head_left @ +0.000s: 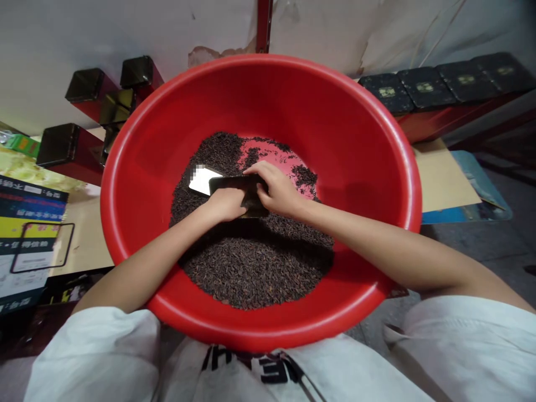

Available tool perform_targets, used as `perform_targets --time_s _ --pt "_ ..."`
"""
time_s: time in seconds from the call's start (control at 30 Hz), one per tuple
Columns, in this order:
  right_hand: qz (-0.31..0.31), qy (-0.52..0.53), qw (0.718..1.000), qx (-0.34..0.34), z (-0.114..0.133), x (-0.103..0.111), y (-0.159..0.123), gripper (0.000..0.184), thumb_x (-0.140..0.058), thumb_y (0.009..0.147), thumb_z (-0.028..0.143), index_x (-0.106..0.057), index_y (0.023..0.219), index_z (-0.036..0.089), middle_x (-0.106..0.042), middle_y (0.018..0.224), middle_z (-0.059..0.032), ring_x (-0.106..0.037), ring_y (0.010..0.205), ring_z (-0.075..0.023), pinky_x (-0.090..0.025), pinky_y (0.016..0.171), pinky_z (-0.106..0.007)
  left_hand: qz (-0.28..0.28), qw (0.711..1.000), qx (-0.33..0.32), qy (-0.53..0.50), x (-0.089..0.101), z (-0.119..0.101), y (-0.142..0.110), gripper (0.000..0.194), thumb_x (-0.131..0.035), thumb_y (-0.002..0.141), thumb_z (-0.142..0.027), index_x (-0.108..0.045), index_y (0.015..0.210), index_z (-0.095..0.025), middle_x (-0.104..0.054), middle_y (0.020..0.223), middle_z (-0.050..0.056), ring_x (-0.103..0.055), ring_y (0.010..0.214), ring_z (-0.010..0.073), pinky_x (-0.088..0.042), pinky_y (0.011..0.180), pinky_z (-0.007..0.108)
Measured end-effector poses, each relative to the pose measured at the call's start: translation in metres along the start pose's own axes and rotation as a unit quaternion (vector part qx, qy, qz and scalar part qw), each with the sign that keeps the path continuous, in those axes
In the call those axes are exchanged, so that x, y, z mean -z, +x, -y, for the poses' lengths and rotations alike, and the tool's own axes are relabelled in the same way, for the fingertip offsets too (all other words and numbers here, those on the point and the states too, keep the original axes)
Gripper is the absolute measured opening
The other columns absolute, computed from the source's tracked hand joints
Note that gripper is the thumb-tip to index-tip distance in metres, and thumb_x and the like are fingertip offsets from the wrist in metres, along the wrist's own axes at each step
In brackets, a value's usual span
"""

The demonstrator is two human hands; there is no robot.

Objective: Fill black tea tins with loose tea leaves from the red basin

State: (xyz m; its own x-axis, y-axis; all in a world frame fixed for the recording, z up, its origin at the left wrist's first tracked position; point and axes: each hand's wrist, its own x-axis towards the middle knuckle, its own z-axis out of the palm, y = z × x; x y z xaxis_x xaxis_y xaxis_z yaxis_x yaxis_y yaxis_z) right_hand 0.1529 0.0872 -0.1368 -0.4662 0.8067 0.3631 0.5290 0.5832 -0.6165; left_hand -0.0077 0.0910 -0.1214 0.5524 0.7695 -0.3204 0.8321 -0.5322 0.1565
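A large red plastic basin (360, 123) stands in front of me, with loose dark tea leaves (255, 273) spread over its bottom. Low over the leaves, my left hand (228, 204) and my right hand (278, 187) grip a dark, box-shaped tin (231, 182) from its two sides. The tin is tilted, and its inside is mostly hidden by shadow and fingers. Left of it, partly covered by the tin, a flat bright white rectangle (204, 182) with a dark edge rests among the leaves; it looks like a lit phone.
Red tins with black lids (58, 144) stand to the left, one of them open (117, 106). Several more black-lidded tins (425, 87) line the right side. Cardboard (448, 173) lies beside the basin on the right, and a printed box (29, 240) on the left.
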Motion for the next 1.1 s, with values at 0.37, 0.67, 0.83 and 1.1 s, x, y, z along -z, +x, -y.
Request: perform_targets --time_s 0.37,0.67,0.83,1.1 --pt "-0.02 0.047 0.989 -0.136 -0.018 0.007 0.011 0.038 -0.033 0.061 0.003 -0.059 0.083 0.018 -0.066 0.092 -0.0054 -0.059 0.09 -0.0185 -0.045 0.084 -0.033 -0.176 0.975 -0.131 -0.031 0.016 -0.039 -0.031 0.021 -0.051 0.083 -0.009 -0.07 0.089 -0.018 -0.068 0.083 0.007 -0.059 0.089 0.0247 -0.048 0.083 0.041" --pt "-0.079 0.096 0.972 -0.199 -0.03 0.005 0.016 0.032 -0.032 0.062 0.002 -0.056 0.078 0.018 -0.065 0.09 -0.0065 -0.057 0.088 -0.0183 -0.044 0.082 -0.032 -0.087 0.931 -0.209 -0.287 0.07 -0.027 -0.058 0.027 -0.061 0.085 -0.043 -0.066 0.102 -0.022 -0.065 0.075 0.002 -0.062 0.071 0.0164 -0.051 0.069 0.03" --pt "-0.057 0.073 0.975 -0.2 -0.025 0.002 0.013 0.025 -0.038 0.072 0.007 -0.053 0.088 0.02 -0.06 0.102 -0.0076 -0.053 0.102 -0.0212 -0.04 0.094 -0.038 -0.211 0.953 -0.056 -0.208 0.061 0.005 -0.036 0.036 -0.059 0.084 -0.038 -0.059 0.115 -0.02 -0.061 0.1 0.005 -0.059 0.095 0.0202 -0.049 0.082 0.034" --pt "-0.02 0.007 0.99 -0.139 -0.01 0.002 0.007 0.032 -0.047 0.071 0.012 -0.05 0.101 0.019 -0.054 0.112 -0.0117 -0.048 0.111 -0.0262 -0.039 0.099 -0.044 -0.112 0.979 0.104 -0.138 0.051 0.012 -0.031 0.023 -0.069 0.074 -0.03 -0.065 0.093 -0.017 -0.059 0.066 -0.001 -0.053 0.06 0.0148 -0.039 0.058 0.027"
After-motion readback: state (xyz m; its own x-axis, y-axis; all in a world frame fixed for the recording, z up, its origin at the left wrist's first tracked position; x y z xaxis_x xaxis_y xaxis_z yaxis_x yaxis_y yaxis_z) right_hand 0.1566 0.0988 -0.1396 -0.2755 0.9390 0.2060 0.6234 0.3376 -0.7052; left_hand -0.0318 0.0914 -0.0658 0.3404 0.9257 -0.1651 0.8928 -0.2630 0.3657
